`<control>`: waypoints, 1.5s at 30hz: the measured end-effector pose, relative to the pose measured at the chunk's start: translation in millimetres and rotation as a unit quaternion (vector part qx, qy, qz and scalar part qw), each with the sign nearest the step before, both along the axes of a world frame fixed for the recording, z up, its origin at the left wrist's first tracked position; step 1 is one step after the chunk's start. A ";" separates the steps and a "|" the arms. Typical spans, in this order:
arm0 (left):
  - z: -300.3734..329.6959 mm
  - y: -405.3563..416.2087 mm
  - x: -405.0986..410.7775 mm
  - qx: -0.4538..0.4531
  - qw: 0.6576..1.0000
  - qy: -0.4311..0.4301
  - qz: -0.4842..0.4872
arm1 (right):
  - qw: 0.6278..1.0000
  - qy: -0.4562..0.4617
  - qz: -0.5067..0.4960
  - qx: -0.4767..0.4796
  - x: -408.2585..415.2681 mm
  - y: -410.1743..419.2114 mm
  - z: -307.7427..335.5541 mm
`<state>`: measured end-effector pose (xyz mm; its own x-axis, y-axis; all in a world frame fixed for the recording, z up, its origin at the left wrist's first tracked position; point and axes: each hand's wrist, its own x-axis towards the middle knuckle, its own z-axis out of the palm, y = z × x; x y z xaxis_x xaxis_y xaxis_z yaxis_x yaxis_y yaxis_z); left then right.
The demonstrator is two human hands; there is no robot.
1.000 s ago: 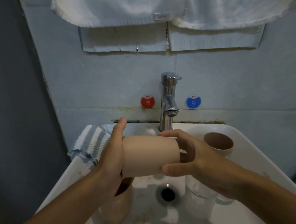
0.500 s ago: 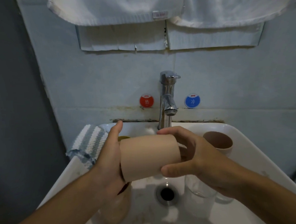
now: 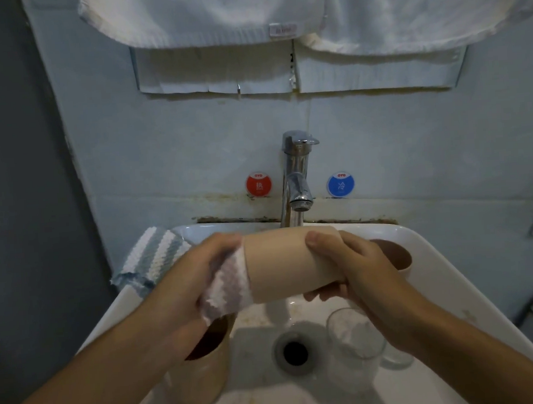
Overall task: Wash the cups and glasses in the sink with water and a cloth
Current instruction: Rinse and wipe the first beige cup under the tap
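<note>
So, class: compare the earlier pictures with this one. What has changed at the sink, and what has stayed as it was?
The left hand now presses a white cloth against the end of the beige cup; earlier it held that end bare. The right hand keeps its grip on the other end. The faucet, the glass and the other cups stayed put.

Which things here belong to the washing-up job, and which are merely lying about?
Job: beige cup held sideways by both hands; white cloth in left hand; right hand; upright beige cup; brown cup; clear glass; tap; sink.

Lying about: striped cloth; hanging towels; hot and cold stickers.
</note>
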<state>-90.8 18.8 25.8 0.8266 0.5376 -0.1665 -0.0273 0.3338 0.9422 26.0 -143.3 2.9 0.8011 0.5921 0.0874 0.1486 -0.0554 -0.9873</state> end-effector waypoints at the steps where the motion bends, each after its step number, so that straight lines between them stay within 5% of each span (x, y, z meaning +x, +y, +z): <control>1: -3.2 3.9 2.4 0.026 0.998 0.006 0.057 | 1.000 -0.010 -0.022 -0.003 0.9 -0.1 0.9; 5: -9.0 12.1 5.1 0.170 0.957 -0.051 0.227 | 0.998 -0.030 -0.047 -0.021 0.6 1.3 0.5; 8: -13.5 -2.2 1.0 0.393 0.893 -0.148 0.163 | 0.999 -0.029 -0.039 -0.024 -3.3 3.7 -1.5; 11: -24.0 -9.4 3.9 0.576 0.798 -0.145 0.098 | 0.998 -0.010 -0.045 -0.032 -1.6 3.0 -1.5; 16: -30.9 -11.1 5.6 0.712 0.673 -0.185 0.070 | 0.999 0.003 -0.021 -0.049 -5.1 4.2 -2.4; 18: -31.9 -10.2 6.6 0.726 0.656 -0.189 0.077 | 0.998 -0.023 -0.019 -0.053 -6.1 4.2 -3.3; 23: -24.1 -6.6 8.5 0.615 0.772 -0.139 0.082 | 0.985 -0.158 0.028 -0.062 -13.0 3.2 -2.6; 28: -10.2 4.0 14.4 0.336 0.938 -0.076 0.032 | 0.988 -0.154 0.011 0.015 -16.2 2.8 4.4; 32: -6.1 11.7 11.4 0.190 0.978 -0.078 -0.027 | 0.990 -0.012 -0.032 0.135 -12.3 -1.9 15.4; 36: -4.1 6.1 5.2 0.027 0.991 -0.109 -0.076 | 0.990 0.002 -0.037 0.137 -14.7 -1.3 15.4; 45: -3.5 31.8 -45.6 0.088 0.991 -0.090 0.035 | 0.990 0.037 0.034 0.130 -14.1 -5.8 15.5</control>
<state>-136.5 50.6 22.3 0.7940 0.6024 0.0818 -0.2175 0.1558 0.9636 11.9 -149.1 18.4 0.7704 0.6101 0.1853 0.0691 0.2091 -0.9755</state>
